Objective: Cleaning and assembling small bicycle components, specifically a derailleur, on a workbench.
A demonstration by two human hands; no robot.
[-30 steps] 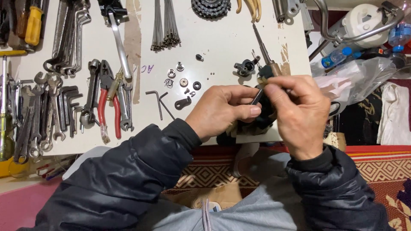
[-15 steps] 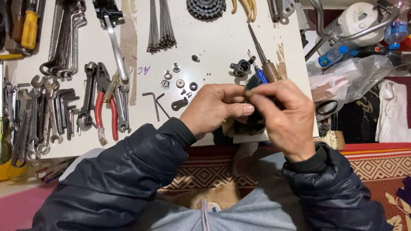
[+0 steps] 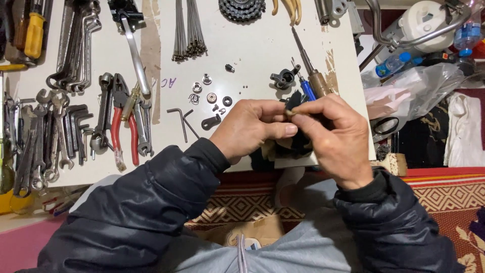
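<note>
Both hands meet over the near right part of a white work board (image 3: 252, 55). My left hand (image 3: 252, 129) and my right hand (image 3: 336, 136) pinch a small black part (image 3: 293, 103) between their fingertips; a dark piece below it is mostly hidden by the fingers. Just beyond the hands lie a blue-handled tool (image 3: 306, 90), a brown-handled screwdriver (image 3: 310, 63) and a small black mechanical part (image 3: 283, 78). Small washers and nuts (image 3: 209, 96) are scattered left of my left hand.
Red-handled pliers (image 3: 124, 126), wrenches (image 3: 50, 136), hex keys (image 3: 182, 121), spokes (image 3: 188, 28) and a sprocket cluster (image 3: 242, 7) lie on the board. Plastic bags (image 3: 409, 91), a bottle (image 3: 391, 63) and scissors (image 3: 384, 125) sit to the right. A patterned rug (image 3: 444, 197) lies below.
The hands have drifted slightly left and closer together, with the fingertips now pinched on the small black part. The tools on the board have not moved.
</note>
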